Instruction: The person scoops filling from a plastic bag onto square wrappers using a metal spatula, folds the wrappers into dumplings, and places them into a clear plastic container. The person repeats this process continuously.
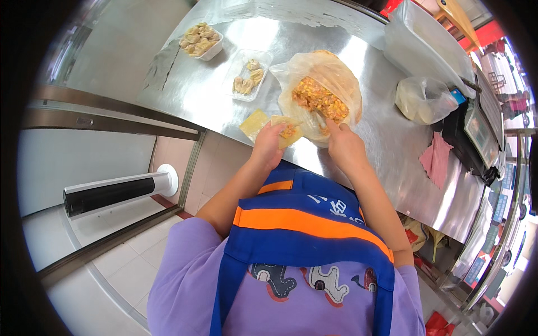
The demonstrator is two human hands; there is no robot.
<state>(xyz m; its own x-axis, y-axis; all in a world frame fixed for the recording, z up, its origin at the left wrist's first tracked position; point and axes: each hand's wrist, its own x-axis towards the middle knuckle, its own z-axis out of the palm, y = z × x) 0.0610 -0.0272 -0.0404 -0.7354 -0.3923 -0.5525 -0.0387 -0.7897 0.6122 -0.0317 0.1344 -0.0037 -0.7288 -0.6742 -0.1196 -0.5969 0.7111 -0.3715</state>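
Note:
My left hand [269, 143] holds yellow dough wrappers [255, 122]. On the front wrapper lies a dab of filling [289, 131]. My right hand [346, 145] grips a thin tool [319, 112], mostly hidden by the fingers, whose tip rests in the filling. That orange-yellow chopped filling [320, 98] sits in a clear plastic bag [290, 90] lining a round container [357, 88]. Left of it, a clear plastic tray [261, 90] holds several wrapped dumplings [243, 85]. Farther left, another tray [213, 51] is heaped with dumplings [199, 38].
The steel table [380, 168] has its front edge at my apron. On the right are a knotted plastic bag [422, 101], a pink cloth [437, 159], a weighing scale [479, 132] and a large translucent bin [426, 46]. A tower fan [113, 195] appears at lower left.

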